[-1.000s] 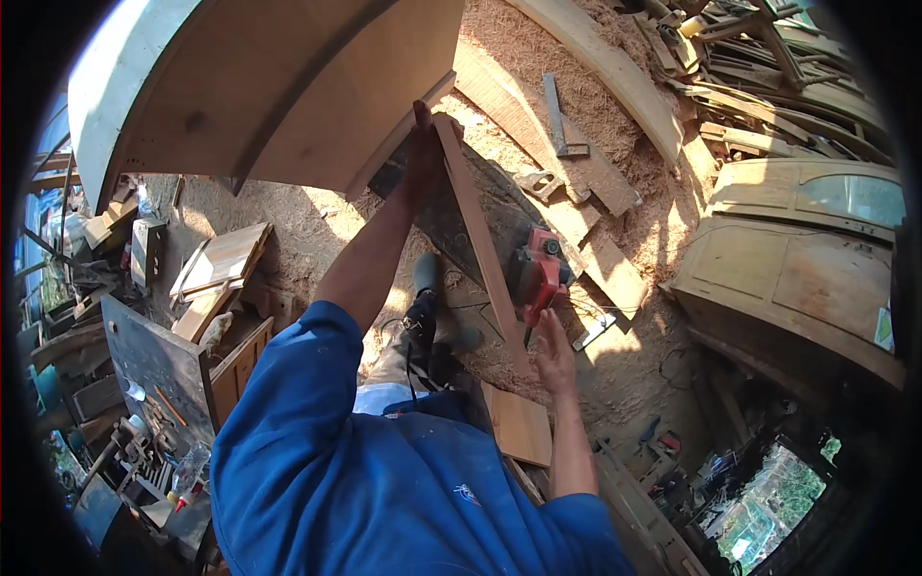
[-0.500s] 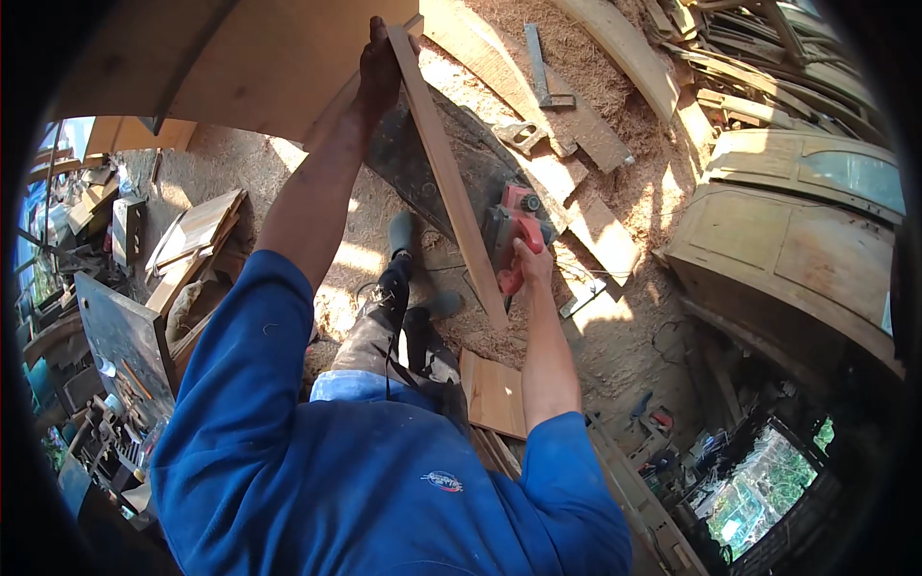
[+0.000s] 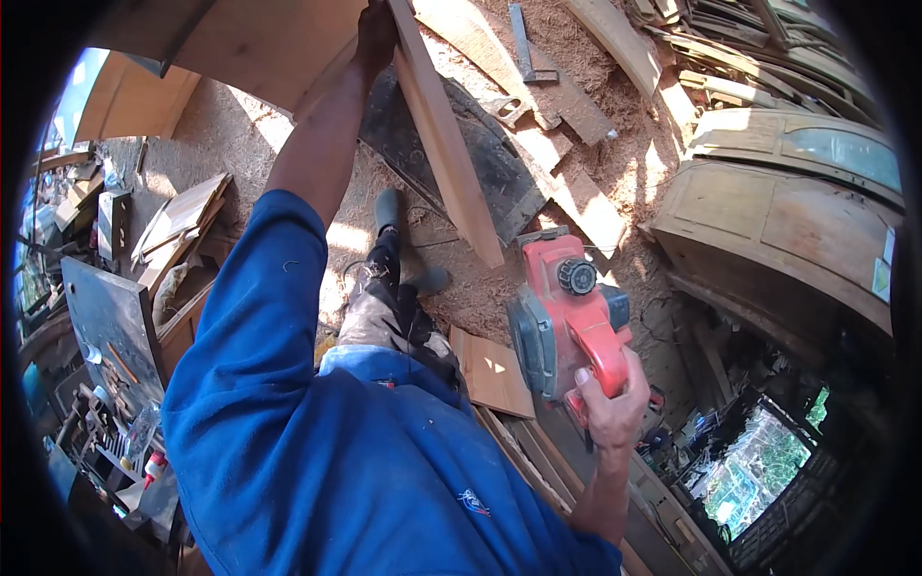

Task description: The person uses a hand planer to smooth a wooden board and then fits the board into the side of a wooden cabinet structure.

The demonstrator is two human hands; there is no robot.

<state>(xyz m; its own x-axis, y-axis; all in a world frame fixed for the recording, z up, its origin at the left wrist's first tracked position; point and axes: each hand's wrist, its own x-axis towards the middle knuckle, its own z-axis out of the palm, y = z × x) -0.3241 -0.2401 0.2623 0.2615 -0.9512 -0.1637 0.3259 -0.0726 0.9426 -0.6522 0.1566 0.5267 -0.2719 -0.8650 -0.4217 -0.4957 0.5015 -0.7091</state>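
Note:
My left hand, partly in shadow at the top, is closed round the far end of a long, pale wooden board. The board slants down toward me, and its near end stands out past a dark slab. On the right, the fingers of my right hand wrap the rear handle of a red and grey electric hand planer. A round black knob tops the planer, which is held up close to my body, apart from the board.
Past the slab lie a handsaw, a metal try square and planks among wood shavings. A wooden cabinet stands at the right. Wood scraps and a dark panel are at the left; a plywood sheet hangs over the upper left.
The planer in my right hand has come away from the near end of the board, back toward me and to the right. My left hand keeps the board, which has tilted slightly.

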